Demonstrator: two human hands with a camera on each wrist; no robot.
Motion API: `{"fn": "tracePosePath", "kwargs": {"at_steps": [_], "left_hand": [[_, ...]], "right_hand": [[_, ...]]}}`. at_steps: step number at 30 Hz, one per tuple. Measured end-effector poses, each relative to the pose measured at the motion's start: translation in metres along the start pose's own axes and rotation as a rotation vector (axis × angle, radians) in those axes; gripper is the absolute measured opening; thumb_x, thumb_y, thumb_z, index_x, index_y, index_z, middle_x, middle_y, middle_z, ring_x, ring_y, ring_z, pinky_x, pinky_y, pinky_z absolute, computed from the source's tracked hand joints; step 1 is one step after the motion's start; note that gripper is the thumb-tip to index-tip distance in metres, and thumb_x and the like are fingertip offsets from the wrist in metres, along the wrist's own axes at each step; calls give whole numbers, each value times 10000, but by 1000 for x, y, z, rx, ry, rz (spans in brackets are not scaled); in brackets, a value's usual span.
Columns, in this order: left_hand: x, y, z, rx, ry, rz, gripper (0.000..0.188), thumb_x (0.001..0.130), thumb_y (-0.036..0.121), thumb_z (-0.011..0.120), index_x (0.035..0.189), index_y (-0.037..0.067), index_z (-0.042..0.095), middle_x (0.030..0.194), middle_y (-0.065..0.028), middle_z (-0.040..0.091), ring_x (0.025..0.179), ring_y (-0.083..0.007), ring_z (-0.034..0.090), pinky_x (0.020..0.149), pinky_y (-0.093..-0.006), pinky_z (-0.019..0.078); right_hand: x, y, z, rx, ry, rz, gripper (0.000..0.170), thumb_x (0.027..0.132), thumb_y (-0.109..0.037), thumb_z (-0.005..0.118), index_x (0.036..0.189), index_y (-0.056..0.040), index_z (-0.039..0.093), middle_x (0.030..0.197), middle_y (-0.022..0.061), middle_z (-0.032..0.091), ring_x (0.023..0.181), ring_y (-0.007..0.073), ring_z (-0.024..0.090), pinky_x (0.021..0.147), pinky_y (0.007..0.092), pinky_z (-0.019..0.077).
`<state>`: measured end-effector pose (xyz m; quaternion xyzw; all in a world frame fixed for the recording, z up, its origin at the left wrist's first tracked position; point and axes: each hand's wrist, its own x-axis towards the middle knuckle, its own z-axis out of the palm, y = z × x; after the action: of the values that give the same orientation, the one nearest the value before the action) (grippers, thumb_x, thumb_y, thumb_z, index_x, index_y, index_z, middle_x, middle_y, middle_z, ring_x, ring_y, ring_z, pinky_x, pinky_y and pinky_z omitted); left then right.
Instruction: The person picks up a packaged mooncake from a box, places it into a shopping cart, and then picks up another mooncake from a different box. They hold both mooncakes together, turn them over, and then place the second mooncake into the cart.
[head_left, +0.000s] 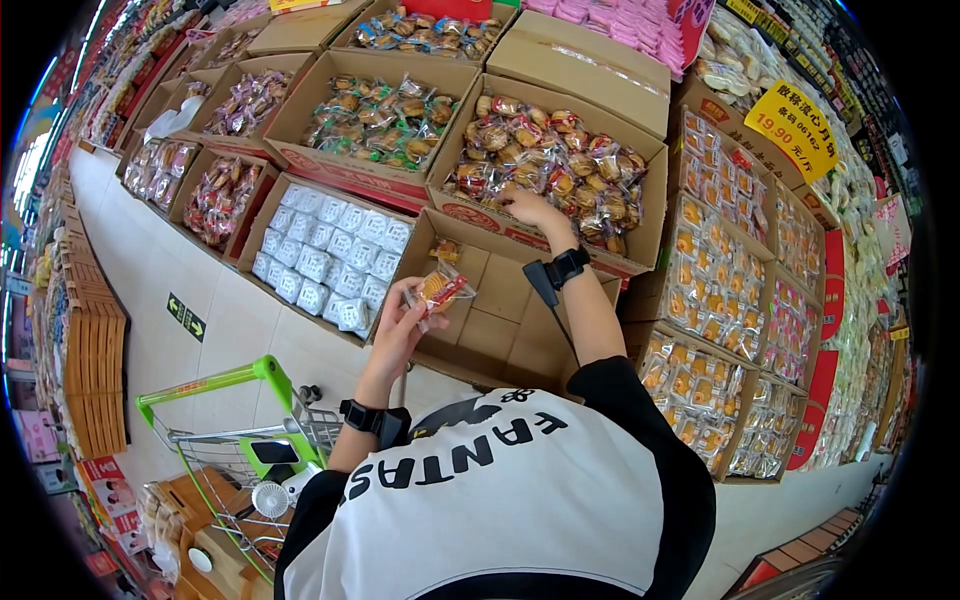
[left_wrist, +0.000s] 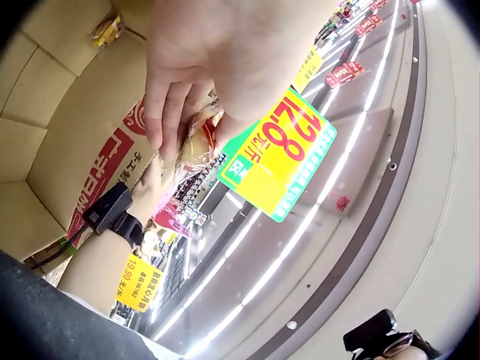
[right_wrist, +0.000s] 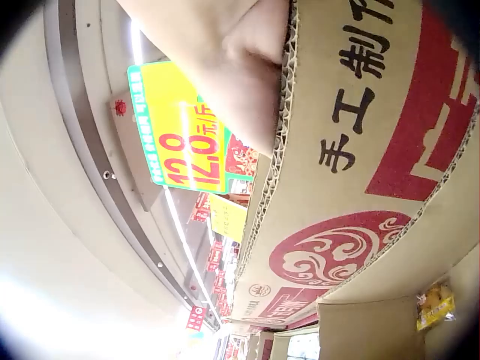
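Wrapped pastry [head_left: 441, 287] (red/clear pkg) is pinched in the L hand [head_left: 398, 335], over the L side of the near carton [head_left: 495, 310]; small yellow pkt [head_left: 446, 250] lies at that carton's far L corner. R hand [head_left: 532, 210] reaches into the pastry carton [head_left: 475, 217] just behind, fingers at the pkgs; can't tell if gripping any. White pkts [head_left: 330, 250] to L, green-handled cart [head_left: 262, 368] lower L.
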<state>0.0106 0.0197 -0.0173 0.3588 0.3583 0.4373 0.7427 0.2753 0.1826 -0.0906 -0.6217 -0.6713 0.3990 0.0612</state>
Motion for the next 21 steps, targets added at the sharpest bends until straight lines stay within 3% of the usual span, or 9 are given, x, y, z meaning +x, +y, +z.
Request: {"fn": "tracePosePath", "kwargs": {"at_steps": [5, 13, 21], "left_hand": [[-1, -2, -1, 5, -17, -17, 335, 862, 126, 444, 1170, 67, 326, 1020, -116, 532, 792, -187, 573, 727, -315, 470], [-4, -5, -4, 3, -7, -10, 323, 862, 120, 448, 1160, 67, 333, 1035, -114, 524, 797, -186, 577, 734, -314, 474], [-9, -5, -3, -7, -5, -1, 315, 863, 112, 450, 1155, 61, 342, 1049, -118, 514, 819, -187, 579, 744, -311, 478]], "right_hand": [[-1, -1, 1, -10, -33, 39, 373, 803, -142, 468, 1171, -80, 479, 1220, 124, 453, 1099, 288, 436, 917, 353, 353], [12, 14, 6, 135, -9, -20, 360, 786, -88, 489, 1140, -26, 478, 1123, 150, 516, 1010, 268, 498, 848, 329, 395], [2, 1, 0, 63, 17, 20, 327, 803, -143, 522, 1103, -13, 520, 1110, 158, 526, 1012, 278, 501, 838, 335, 402]]}}
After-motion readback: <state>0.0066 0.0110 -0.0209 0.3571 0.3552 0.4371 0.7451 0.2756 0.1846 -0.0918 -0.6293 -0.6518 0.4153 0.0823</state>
